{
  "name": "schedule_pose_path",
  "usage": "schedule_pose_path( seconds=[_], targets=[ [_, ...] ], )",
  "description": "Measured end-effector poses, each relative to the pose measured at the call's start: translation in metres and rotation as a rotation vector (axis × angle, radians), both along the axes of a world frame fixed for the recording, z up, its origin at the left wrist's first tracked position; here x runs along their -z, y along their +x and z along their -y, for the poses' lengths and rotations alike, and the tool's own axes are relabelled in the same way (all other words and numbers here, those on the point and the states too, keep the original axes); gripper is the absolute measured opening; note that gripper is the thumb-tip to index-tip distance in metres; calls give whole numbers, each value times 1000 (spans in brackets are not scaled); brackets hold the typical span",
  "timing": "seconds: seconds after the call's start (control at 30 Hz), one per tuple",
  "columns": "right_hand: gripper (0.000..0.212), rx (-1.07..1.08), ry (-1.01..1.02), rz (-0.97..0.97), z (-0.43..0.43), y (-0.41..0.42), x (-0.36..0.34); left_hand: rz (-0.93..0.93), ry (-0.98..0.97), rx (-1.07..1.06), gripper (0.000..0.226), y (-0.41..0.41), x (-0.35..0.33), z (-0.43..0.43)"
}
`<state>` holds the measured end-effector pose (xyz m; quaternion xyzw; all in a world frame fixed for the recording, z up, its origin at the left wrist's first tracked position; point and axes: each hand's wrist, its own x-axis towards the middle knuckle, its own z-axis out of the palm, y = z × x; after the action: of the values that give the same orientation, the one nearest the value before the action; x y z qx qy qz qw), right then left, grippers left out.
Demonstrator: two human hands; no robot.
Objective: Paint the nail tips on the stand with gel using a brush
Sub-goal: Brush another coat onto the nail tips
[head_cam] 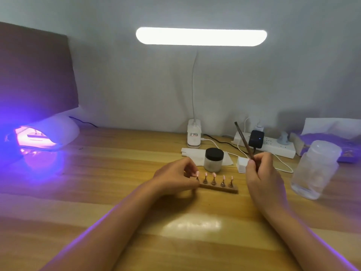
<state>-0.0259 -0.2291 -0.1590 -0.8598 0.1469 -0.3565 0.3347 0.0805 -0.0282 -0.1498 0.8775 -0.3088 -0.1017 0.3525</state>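
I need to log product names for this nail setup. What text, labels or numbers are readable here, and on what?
No text can be read.
Lamp base: a sticker with red and dark print, too blurred to read.
Purple packet: patterned, no legible words.
Black-lidded jar and clear bottle: no label visible.
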Motion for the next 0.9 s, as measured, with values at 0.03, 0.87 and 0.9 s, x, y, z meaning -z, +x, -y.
schedule_pose_path(
  seconds=[0.03, 0.87, 0.9],
  targets=[
    [1, -2, 18, -15, 0, 2, 1, 78, 23, -38, 25, -2, 3, 4],
    [23, -2, 106, -187, -6, 2, 1, 108, -136, 4, 25, 4, 19, 8],
    [25, 3, 85, -193, -6, 2, 2, 103, -125, 11, 26, 4, 18, 8]
  ],
)
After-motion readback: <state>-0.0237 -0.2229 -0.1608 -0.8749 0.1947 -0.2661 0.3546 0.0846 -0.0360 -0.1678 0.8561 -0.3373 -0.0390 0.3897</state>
